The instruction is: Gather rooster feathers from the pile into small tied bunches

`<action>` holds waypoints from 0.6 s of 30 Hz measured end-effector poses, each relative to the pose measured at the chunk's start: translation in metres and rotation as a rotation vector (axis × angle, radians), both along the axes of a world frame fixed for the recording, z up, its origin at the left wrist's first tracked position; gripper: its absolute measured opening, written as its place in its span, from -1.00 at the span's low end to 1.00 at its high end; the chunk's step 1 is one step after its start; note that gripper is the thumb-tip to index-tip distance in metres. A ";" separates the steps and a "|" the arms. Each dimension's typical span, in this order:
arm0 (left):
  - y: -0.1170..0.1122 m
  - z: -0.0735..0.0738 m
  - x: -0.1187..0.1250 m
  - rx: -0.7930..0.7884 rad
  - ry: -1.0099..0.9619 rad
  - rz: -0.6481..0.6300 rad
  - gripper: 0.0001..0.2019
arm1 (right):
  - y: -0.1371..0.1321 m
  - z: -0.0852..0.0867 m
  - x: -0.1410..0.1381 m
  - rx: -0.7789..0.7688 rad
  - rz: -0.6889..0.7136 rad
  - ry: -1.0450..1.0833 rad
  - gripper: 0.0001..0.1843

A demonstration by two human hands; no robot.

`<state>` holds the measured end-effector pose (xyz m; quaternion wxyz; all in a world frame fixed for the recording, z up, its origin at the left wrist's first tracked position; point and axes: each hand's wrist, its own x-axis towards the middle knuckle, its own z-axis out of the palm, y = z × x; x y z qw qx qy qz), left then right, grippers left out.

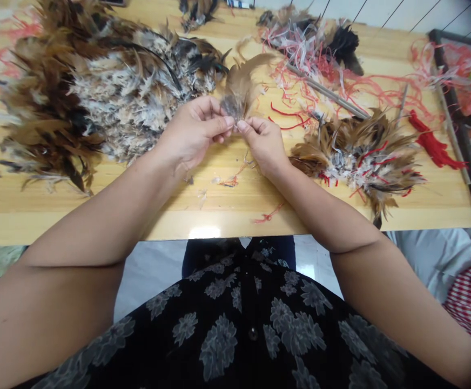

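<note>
Between my hands, over the middle of the table, a small bunch of brown feathers (241,86) stands with its tips pointing away from me. My left hand (199,129) pinches the grey, fluffy base of the bunch between thumb and fingers. From the other side, my right hand (263,140) pinches at the same base with thumb and forefinger; the fingertips of both hands nearly meet. Whether a thread is in the right fingertips is too small to tell. Left of the hands lies a big heap of brown and whitish feathers (118,97). To the right is a pile of feather bunches with red ties (361,156).
Red strings (434,140) lie at the right, by a dark-edged tray (454,124). Tangled pink and white strips (300,48) are at the back, with a thin stick (328,92) in front. Thread scraps (268,216) dot the wooden table (170,216) near its front edge.
</note>
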<state>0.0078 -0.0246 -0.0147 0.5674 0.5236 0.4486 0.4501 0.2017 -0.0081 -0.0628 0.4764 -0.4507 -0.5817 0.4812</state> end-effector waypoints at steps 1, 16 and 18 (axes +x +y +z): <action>-0.001 0.001 -0.001 0.005 0.011 0.001 -0.46 | 0.000 0.001 0.000 0.005 0.011 0.000 -0.38; 0.007 -0.012 0.003 0.042 -0.108 -0.009 -0.38 | 0.004 -0.009 0.003 0.120 0.062 -0.122 -0.44; 0.010 -0.014 0.002 0.069 -0.140 -0.039 -0.33 | 0.006 -0.014 0.005 0.151 0.086 -0.155 -0.51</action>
